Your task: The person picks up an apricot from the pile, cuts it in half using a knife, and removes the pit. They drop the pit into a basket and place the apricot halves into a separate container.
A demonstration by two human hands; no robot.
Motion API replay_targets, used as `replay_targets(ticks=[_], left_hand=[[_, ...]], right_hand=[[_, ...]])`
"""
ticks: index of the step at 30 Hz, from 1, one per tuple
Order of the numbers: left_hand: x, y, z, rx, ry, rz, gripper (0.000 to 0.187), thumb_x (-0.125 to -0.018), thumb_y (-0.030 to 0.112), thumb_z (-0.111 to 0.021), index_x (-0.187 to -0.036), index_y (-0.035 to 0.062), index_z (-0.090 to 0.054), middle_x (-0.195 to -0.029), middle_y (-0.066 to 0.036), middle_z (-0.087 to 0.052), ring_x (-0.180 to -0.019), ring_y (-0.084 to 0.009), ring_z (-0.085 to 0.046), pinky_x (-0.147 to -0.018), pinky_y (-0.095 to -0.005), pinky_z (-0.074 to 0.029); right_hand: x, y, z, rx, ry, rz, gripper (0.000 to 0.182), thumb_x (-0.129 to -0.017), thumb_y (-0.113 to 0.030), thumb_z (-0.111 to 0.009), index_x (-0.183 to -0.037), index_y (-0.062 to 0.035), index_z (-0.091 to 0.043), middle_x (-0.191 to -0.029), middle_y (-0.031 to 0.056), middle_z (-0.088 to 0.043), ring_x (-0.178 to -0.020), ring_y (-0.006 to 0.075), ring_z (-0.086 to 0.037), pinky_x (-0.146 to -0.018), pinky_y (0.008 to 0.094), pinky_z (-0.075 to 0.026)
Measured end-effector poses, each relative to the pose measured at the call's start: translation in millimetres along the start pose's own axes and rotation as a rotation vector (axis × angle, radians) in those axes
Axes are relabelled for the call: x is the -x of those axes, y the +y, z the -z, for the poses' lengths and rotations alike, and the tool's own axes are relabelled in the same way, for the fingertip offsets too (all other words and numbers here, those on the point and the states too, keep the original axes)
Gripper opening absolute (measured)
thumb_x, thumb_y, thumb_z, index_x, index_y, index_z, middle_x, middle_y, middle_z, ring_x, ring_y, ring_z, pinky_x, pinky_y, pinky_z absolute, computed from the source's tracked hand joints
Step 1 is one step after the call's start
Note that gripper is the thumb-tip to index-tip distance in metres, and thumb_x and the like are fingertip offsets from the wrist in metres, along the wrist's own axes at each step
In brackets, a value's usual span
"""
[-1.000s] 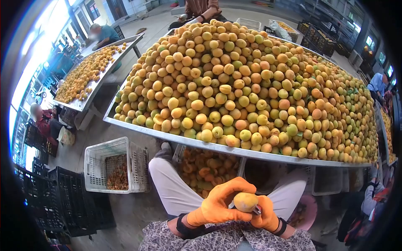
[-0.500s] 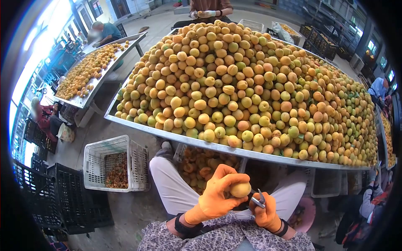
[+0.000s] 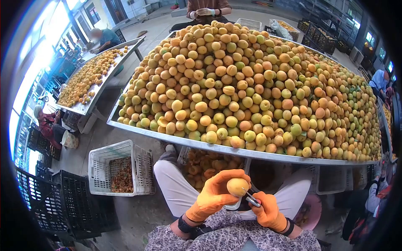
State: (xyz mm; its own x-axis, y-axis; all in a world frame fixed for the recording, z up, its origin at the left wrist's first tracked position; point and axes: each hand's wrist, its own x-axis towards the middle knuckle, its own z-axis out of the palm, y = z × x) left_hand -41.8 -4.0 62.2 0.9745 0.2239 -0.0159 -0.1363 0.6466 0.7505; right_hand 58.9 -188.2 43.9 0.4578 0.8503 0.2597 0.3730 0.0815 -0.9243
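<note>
My left hand, in an orange glove, holds a yellow-orange apricot between thumb and fingers above my lap. A small metal tool with a narrow pointed tip is gripped in my orange-gloved right hand. Its tip meets the lower right side of the apricot. Beneath and beyond my hands, between my knees, a crate of split apricots stands partly under the table. A large heap of whole apricots covers the metal-edged table in front of me.
To my left are a white crate with small brown pieces in its bottom and stacked black crates. A pink basin is by my right leg. Across the heap sits a person. A second apricot table stands at far left.
My right hand has brought the metal tool up to the apricot. My left hand has turned the apricot and raised it slightly. The view has shifted a little.
</note>
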Motion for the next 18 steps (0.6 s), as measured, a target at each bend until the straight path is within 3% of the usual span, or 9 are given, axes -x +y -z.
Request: replay_targets(ticks=[1,3,5,9,11,18], left_hand=[[0,1,-2,0.093,0.010,0.031,0.059,-0.073,0.007,-0.077,-0.125,0.0011,-0.051,-0.119,-0.017,-0.059,-0.111,-0.0283,-0.059,-0.097,-0.0402,-0.048],[0,-2,-3,0.185,0.021,0.063,0.061,-0.074,0.011,-0.079,-0.126,0.0014,-0.049,-0.118,-0.017,-0.059,-0.112,-0.0287,-0.059,-0.099,-0.0406,-0.047],[-1,-10,-3,0.161,0.019,0.040,0.070,-0.080,0.026,-0.078,-0.136,0.0028,-0.043,-0.123,-0.015,-0.058,-0.110,-0.0202,-0.057,-0.084,-0.0271,-0.047],[-4,-24,10,0.183,-0.040,0.071,0.069,-0.084,0.032,-0.073,-0.138,0.0036,-0.040,-0.123,-0.016,-0.058,-0.112,-0.0223,-0.056,-0.090,-0.0310,-0.044],[-8,-28,5,0.296,-0.051,0.004,0.067,-0.088,0.035,-0.068,-0.139,0.0041,-0.039,-0.124,-0.018,-0.057,-0.113,-0.0243,-0.055,-0.099,-0.0353,-0.039],[-11,-32,6,0.340,-0.049,0.070,0.060,-0.092,0.030,-0.065,-0.140,0.0045,-0.039,-0.126,-0.019,-0.056,-0.116,-0.0252,-0.054,-0.102,-0.0385,-0.038]], right_hand=[[-2,-2,0,-0.024,-0.019,-0.038,0.027,-0.095,-0.027,-0.057,-0.092,-0.0005,-0.055,-0.064,0.0115,-0.055,-0.051,0.0291,-0.053,-0.049,0.0343,-0.041],[-4,-6,1,-0.047,-0.025,-0.078,0.028,-0.095,-0.028,-0.057,-0.092,-0.0005,-0.054,-0.062,0.0115,-0.054,-0.051,0.0293,-0.053,-0.049,0.0344,-0.042],[-7,-7,1,-0.069,-0.032,-0.117,0.029,-0.095,-0.029,-0.057,-0.092,-0.0005,-0.054,-0.061,0.0116,-0.054,-0.050,0.0294,-0.053,-0.049,0.0345,-0.042],[-12,-14,2,-0.085,-0.033,-0.192,0.031,-0.096,-0.032,-0.056,-0.093,-0.0012,-0.053,-0.060,0.0124,-0.052,-0.049,0.0288,-0.051,-0.049,0.0342,-0.040],[-14,-16,2,-0.098,-0.028,-0.216,0.031,-0.097,-0.032,-0.056,-0.094,-0.0014,-0.053,-0.060,0.0127,-0.051,-0.049,0.0284,-0.050,-0.049,0.0343,-0.039],[-20,-19,0,-0.079,-0.073,-0.363,0.029,-0.097,-0.032,-0.055,-0.096,-0.0032,-0.052,-0.062,0.0143,-0.050,-0.053,0.0296,-0.051,-0.052,0.0356,-0.039]])
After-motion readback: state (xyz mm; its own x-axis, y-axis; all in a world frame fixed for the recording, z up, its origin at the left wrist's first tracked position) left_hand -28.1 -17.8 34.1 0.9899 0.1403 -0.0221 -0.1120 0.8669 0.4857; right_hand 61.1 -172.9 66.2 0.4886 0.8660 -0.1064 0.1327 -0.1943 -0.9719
